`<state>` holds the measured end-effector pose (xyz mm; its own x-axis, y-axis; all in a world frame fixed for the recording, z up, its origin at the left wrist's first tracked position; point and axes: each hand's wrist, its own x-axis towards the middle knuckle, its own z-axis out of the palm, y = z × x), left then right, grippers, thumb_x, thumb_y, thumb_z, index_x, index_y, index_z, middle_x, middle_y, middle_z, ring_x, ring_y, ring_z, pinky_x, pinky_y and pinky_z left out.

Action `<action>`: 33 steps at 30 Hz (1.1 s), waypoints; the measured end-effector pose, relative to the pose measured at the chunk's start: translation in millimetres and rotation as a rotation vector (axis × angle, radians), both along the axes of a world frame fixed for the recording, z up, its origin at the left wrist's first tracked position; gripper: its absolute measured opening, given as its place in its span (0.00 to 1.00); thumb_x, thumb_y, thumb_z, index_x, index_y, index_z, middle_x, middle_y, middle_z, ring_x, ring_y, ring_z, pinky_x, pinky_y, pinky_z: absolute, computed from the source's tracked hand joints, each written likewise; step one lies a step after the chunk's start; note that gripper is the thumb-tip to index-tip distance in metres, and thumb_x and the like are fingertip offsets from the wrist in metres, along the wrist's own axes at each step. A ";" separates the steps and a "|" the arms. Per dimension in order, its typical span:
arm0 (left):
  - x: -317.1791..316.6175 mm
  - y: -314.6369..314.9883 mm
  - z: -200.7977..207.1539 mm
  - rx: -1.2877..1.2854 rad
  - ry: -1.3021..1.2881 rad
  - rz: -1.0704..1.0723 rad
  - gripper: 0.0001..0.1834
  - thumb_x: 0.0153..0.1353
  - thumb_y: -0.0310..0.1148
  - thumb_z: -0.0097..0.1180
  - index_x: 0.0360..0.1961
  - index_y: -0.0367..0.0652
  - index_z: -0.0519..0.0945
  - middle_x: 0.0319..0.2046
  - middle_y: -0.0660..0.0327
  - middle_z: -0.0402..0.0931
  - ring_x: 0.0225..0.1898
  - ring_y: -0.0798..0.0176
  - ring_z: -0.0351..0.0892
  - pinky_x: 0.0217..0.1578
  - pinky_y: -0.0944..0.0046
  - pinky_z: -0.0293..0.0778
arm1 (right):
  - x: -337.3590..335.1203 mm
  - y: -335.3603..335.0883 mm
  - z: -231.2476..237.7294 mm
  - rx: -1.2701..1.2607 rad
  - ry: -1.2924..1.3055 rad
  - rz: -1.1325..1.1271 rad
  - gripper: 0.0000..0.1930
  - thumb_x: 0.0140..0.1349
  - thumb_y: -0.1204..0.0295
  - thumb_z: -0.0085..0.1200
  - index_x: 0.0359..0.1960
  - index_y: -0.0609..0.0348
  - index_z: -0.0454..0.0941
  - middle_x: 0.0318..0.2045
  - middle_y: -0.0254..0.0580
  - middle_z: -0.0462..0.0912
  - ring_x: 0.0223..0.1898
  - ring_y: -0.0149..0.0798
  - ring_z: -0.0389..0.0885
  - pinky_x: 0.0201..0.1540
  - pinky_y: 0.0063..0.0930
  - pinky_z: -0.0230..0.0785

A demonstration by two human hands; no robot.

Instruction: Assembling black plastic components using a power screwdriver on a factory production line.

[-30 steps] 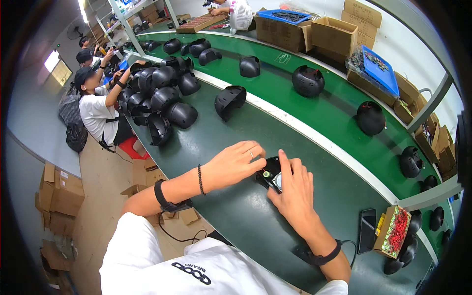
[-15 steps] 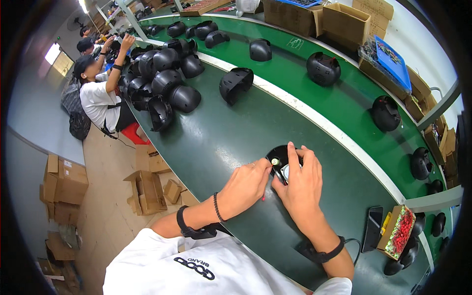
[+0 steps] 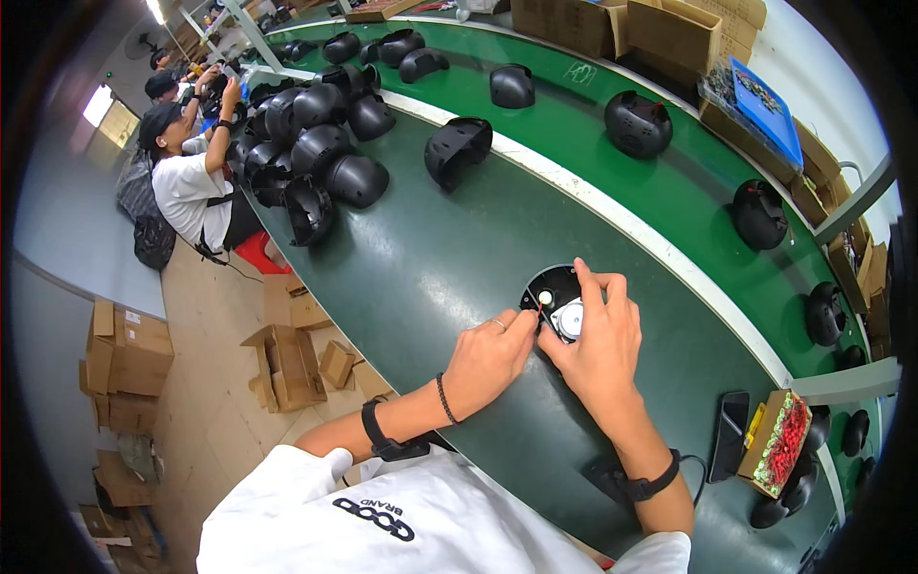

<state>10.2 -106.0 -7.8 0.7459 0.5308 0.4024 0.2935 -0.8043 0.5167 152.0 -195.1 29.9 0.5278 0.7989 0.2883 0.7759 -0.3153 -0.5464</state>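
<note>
A black round plastic shell lies hollow side up on the dark green table. My right hand grips its right side, thumb near the front and fingers over the far rim. Inside the shell sit a white round part and a small pale disc with a thin red wire by it. At the shell's left edge my left hand is closed in a pinch, its fingertips close to the wire. What lies between those fingertips is hidden.
Black shells are heaped at the far left, with one shell apart. Others ride a green belt beyond a white rail. At right are a phone and a box of red parts. A co-worker sits left.
My left fingertips have moved off the pale disc down to the shell's edge. The right hand has shifted right, uncovering more of the white part. Shells on the belt have slid slightly right.
</note>
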 end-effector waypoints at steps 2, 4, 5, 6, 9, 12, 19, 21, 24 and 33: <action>-2.0 1.0 -4.2 0.013 -0.024 -0.009 0.08 0.64 0.25 0.61 0.43 0.39 0.79 0.30 0.54 0.78 0.26 0.49 0.81 0.26 0.53 0.77 | 0.4 -1.1 -2.5 0.015 -0.021 0.011 0.39 0.48 0.67 0.72 0.65 0.60 0.73 0.52 0.47 0.74 0.50 0.55 0.76 0.56 0.46 0.70; -4.1 1.5 -5.3 0.025 -0.046 -0.012 0.08 0.64 0.25 0.61 0.43 0.40 0.79 0.29 0.55 0.78 0.26 0.49 0.81 0.26 0.53 0.77 | 0.2 -2.3 -1.7 0.028 -0.041 0.028 0.39 0.49 0.67 0.72 0.65 0.60 0.73 0.52 0.47 0.74 0.50 0.55 0.76 0.55 0.46 0.70; -5.0 1.3 -5.0 0.034 -0.039 -0.017 0.08 0.63 0.25 0.61 0.43 0.40 0.79 0.29 0.55 0.77 0.26 0.49 0.81 0.27 0.53 0.77 | -0.1 -2.7 -0.2 0.019 -0.038 0.018 0.39 0.48 0.66 0.72 0.65 0.60 0.73 0.51 0.47 0.74 0.50 0.55 0.76 0.55 0.46 0.70; -5.7 0.6 -5.2 0.043 -0.031 -0.022 0.08 0.63 0.25 0.61 0.43 0.40 0.79 0.29 0.55 0.77 0.26 0.49 0.80 0.27 0.52 0.77 | -0.4 -3.4 1.0 0.010 -0.035 0.008 0.38 0.48 0.65 0.71 0.64 0.60 0.74 0.51 0.47 0.75 0.50 0.55 0.76 0.55 0.46 0.70; -8.6 -1.9 -12.2 0.130 0.004 -0.049 0.09 0.61 0.24 0.62 0.42 0.38 0.79 0.30 0.57 0.75 0.28 0.52 0.80 0.28 0.54 0.77 | 3.7 -0.6 -0.7 0.062 -0.024 0.021 0.39 0.48 0.60 0.72 0.63 0.60 0.75 0.51 0.47 0.76 0.50 0.55 0.77 0.57 0.47 0.69; -8.1 0.7 -12.5 0.187 -0.001 -0.084 0.12 0.59 0.24 0.62 0.45 0.38 0.81 0.30 0.59 0.74 0.32 0.56 0.79 0.31 0.56 0.78 | 8.0 -0.8 0.9 0.065 -0.001 0.007 0.38 0.47 0.58 0.71 0.61 0.60 0.76 0.51 0.46 0.77 0.51 0.56 0.77 0.58 0.48 0.68; -21.4 6.4 -1.8 0.194 0.110 -0.160 0.21 0.57 0.22 0.60 0.54 0.38 0.80 0.40 0.58 0.76 0.43 0.53 0.77 0.44 0.58 0.78 | 17.1 0.0 -2.0 0.054 0.009 0.002 0.38 0.47 0.57 0.71 0.60 0.61 0.76 0.50 0.46 0.77 0.51 0.50 0.79 0.59 0.46 0.67; -17.2 20.3 10.7 -0.129 -0.123 -0.300 0.26 0.60 0.24 0.62 0.60 0.37 0.76 0.48 0.51 0.74 0.51 0.48 0.75 0.53 0.56 0.75 | 20.7 -1.8 -0.9 0.017 0.035 -0.021 0.38 0.46 0.57 0.71 0.60 0.62 0.76 0.50 0.46 0.77 0.50 0.49 0.79 0.59 0.45 0.66; 9.5 51.7 -5.0 -0.639 -0.184 -0.437 0.34 0.67 0.30 0.63 0.71 0.38 0.63 0.63 0.49 0.68 0.66 0.53 0.68 0.67 0.54 0.65 | 22.2 -1.4 1.6 0.040 0.061 0.047 0.38 0.45 0.58 0.71 0.60 0.63 0.75 0.50 0.46 0.77 0.51 0.52 0.78 0.59 0.45 0.66; 52.7 76.1 -5.1 -0.972 -0.334 -0.614 0.39 0.68 0.30 0.63 0.75 0.33 0.59 0.68 0.53 0.66 0.70 0.60 0.63 0.72 0.58 0.57 | 48.9 -8.7 0.6 0.145 0.218 0.125 0.51 0.42 0.59 0.76 0.69 0.65 0.64 0.59 0.53 0.70 0.60 0.56 0.73 0.63 0.50 0.66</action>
<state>62.9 -30.0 -12.9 0.9161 0.3116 0.2524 -0.2676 0.0063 0.9635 200.9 -203.7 30.5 0.4902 0.8203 0.2947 0.6630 -0.1314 -0.7370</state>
